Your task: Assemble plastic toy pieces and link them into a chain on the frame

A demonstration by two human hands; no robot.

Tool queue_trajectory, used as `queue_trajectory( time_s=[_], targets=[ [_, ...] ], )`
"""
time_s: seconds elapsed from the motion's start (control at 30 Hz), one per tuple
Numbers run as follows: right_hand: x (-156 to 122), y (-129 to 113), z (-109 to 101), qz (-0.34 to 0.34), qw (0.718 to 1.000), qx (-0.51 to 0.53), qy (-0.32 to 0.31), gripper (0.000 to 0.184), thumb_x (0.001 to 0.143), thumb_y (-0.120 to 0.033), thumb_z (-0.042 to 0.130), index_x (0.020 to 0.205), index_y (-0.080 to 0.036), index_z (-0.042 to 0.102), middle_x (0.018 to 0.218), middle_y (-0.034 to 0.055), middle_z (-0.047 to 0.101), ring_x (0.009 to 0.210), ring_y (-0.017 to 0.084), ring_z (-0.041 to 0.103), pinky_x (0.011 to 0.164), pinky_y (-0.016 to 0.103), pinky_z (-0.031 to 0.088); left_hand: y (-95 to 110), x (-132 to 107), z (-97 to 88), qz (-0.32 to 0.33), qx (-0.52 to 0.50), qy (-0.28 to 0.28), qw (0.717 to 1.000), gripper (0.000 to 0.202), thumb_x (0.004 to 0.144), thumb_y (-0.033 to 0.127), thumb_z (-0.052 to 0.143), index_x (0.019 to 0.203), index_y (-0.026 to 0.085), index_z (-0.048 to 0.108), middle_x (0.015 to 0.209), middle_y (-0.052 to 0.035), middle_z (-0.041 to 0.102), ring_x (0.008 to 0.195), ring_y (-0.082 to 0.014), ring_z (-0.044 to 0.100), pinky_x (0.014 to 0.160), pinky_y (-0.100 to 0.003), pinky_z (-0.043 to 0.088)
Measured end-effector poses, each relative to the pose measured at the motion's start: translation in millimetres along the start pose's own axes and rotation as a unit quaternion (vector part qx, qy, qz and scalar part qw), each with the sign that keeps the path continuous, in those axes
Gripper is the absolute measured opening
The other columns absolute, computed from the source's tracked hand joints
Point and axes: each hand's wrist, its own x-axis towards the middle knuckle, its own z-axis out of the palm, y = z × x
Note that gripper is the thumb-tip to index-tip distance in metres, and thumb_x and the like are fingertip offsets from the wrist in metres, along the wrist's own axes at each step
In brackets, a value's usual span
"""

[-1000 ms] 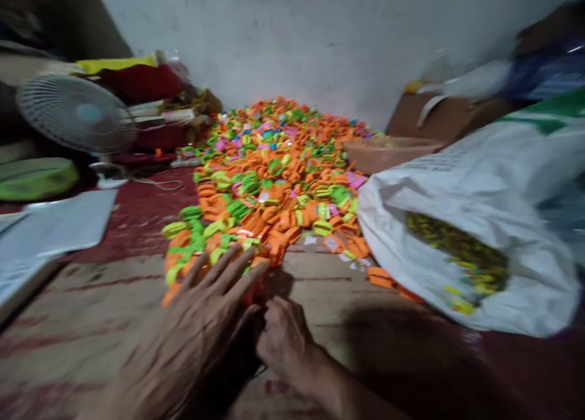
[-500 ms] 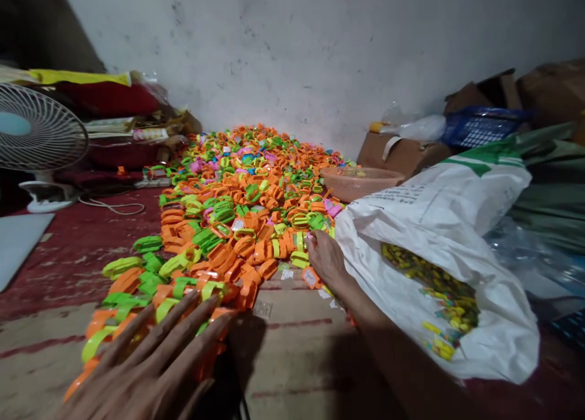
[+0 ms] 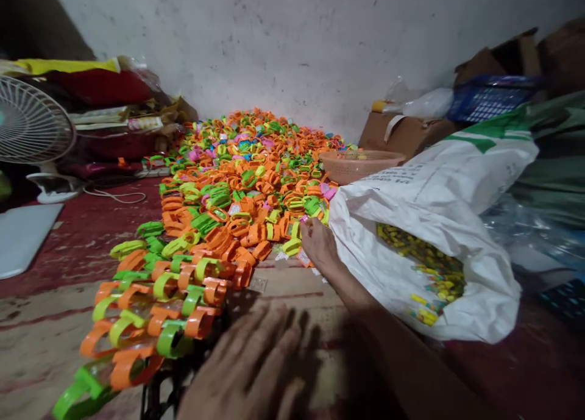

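Note:
Rows of orange, green and yellow looped plastic bands (image 3: 132, 365), like toy watches, stand at the front left over a black frame (image 3: 158, 395). My left hand (image 3: 247, 371) is just right of them, its fingers stretched out over the floor and slightly blurred. Behind spreads a large pile of similar plastic pieces (image 3: 256, 182), mostly orange, with green, yellow and pink. At the pile's right front edge, my right hand (image 3: 320, 243) has its fingers curled together beside the white sack (image 3: 365, 225). What its fingertips hold, if anything, is hidden.
Small yellow pieces (image 3: 429, 274) show through the sack's opening. Behind stand a pink basin (image 3: 361, 171), a cardboard box (image 3: 402, 136) and a blue basket (image 3: 489, 100). A fan (image 3: 34, 124) and a pale board (image 3: 27, 237) are at left, below a wall (image 3: 274, 48).
My left hand has moved right, off the looped bands, which now show fully. My right hand stays at the pile's edge, its fingers curled closer. The view has shifted slightly.

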Motion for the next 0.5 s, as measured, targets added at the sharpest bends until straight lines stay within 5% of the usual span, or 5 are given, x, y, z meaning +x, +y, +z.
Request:
queue_trajectory(
  time_s=[0.13,0.27,0.33,0.4,0.5],
  targets=[
    [6.1,-19.2,12.5,0.002,1.000,0.015,-0.019,0.040,0.090,-0.021,0.059,0.129,-0.009,0.056,0.110,0.0184,0.071,0.103,0.027,0.066,0.083,0.033,0.048,34.6,-0.3,31.8,0.010,-0.038,-0.020,0.999,0.039,0.092,0.030,0.058,0.131,0.032,0.064,0.123,-0.0034,0.073,0.107,-0.0229,0.072,0.090,-0.028,0.060],
    [2.2,-24.3,4.0,-0.060,0.998,0.033,-0.010,0.045,0.089,-0.008,0.050,0.134,-0.007,0.053,0.120,0.0204,0.067,0.115,0.028,0.062,0.095,0.037,0.047,42.5,-2.8,42.2,-0.172,-0.264,0.005,0.949,0.024,0.093,0.031,0.058,0.112,0.031,0.073,0.104,-0.0035,0.078,0.093,-0.0214,0.075,0.085,-0.027,0.060],
    [-9.9,-19.6,-11.2,-0.103,0.994,0.044,-0.004,0.045,0.091,-0.011,0.049,0.137,-0.008,0.051,0.124,0.0188,0.065,0.119,0.026,0.059,0.100,0.037,0.046,39.0,2.7,48.2,-0.291,-0.402,0.085,0.864,0.020,0.090,0.038,0.064,0.101,0.025,0.074,0.094,-0.0065,0.078,0.084,-0.0221,0.074,0.076,-0.027,0.060],
    [-30.3,-11.8,-27.3,-0.152,0.986,0.074,0.002,0.048,0.092,-0.016,0.053,0.140,-0.010,0.048,0.121,0.0147,0.067,0.113,0.023,0.062,0.096,0.033,0.048,34.1,13.5,54.4,-0.381,-0.531,0.159,0.740,0.027,0.085,0.043,0.071,0.102,0.021,0.071,0.091,-0.0084,0.076,0.077,-0.0215,0.073,0.064,-0.026,0.057],
    [-75.1,1.2,-43.7,-0.253,0.955,0.148,0.031,0.034,0.093,-0.019,0.054,0.127,-0.015,0.056,0.109,0.0107,0.069,0.097,0.021,0.066,0.086,0.031,0.052,31.0,33.0,57.2,-0.408,-0.683,0.159,0.585,0.037,0.082,0.044,0.075,0.109,0.019,0.066,0.099,-0.0092,0.074,0.076,-0.0201,0.072,0.061,-0.027,0.057]
  ],
)
